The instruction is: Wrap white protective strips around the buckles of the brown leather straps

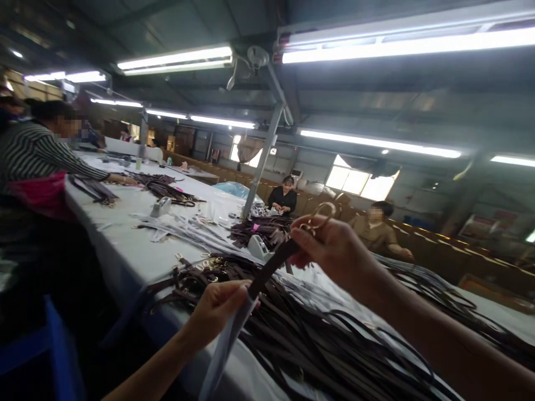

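A dark brown strap (272, 268) stretches at a slant between my two hands above the table. My right hand (334, 242) is closed round its upper end, where a gold metal clasp (325, 210) sticks up past the fingers. Lower down, my left hand (221, 305) pinches the strap at the mouth of a clear plastic sleeve (229, 348), which hangs below and covers the strap's lower part. Beneath both hands lies a big pile of dark straps (321, 334), with gold clasps (211, 263) bunched at its left end.
Clear plastic sleeves (184, 231) lie across the white table (121, 228) beyond the pile. Tape dispensers (258, 247) stand among them. A slanted metal post (263, 161) rises from the table. One person (45, 147) leans in at the left; others work across the table.
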`<state>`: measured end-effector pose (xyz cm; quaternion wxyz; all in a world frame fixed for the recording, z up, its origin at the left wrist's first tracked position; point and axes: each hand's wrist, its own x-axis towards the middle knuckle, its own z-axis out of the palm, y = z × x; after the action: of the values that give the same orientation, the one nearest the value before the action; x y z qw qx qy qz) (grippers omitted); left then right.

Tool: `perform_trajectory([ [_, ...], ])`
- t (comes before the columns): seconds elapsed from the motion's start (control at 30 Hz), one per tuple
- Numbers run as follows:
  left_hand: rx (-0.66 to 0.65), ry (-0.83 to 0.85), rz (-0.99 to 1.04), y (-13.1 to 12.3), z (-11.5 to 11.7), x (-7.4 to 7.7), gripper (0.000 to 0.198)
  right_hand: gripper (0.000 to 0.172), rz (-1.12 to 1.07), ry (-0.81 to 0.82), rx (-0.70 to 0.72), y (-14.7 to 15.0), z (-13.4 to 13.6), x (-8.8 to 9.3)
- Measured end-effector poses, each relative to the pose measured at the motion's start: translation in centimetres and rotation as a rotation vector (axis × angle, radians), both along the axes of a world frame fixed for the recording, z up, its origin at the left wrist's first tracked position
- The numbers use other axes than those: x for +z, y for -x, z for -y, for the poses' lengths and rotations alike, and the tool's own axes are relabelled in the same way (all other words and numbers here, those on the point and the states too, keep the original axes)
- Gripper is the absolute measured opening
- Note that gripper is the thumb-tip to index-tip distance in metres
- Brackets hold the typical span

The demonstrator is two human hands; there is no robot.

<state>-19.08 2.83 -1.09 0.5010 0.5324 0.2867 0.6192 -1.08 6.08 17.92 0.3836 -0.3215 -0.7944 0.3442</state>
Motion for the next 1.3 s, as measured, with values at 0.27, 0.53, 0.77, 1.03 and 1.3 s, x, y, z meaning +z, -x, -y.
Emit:
perform_trajectory([
  [0.27, 0.091, 0.083, -0.03, -3.5, 0.9, -0.8, 0.053, 0.055, 0.02, 0.225, -0.026, -2.7, 1.5, -3.3],
  [0.53, 0.034, -0.007, 0.001, -4.2, 0.3, 3.7, 0.046, 0.045, 0.01, -0.004, -0.008, -5.1, 2.2, -0.7],
  [0.77, -0.046, -0.032, -0.004, -6.4, -0.4, 10.5, 0.048, 0.022, 0.198, -0.313, -0.017, -4.9, 3.4, 1.5],
  [1.03, -0.394, -0.086, -0.074, -8.0, -0.8, 9.6, 0.054, 0.011, 0.008, -0.251, -0.003, -7.5, 4.0, 0.7],
  [1.3, -0.53, -0.04, -0.032, -9.1, -0.3, 8.5, 0.042, 0.015, 0.095, -0.249, 0.119, -10.7, 5.4, -0.4],
])
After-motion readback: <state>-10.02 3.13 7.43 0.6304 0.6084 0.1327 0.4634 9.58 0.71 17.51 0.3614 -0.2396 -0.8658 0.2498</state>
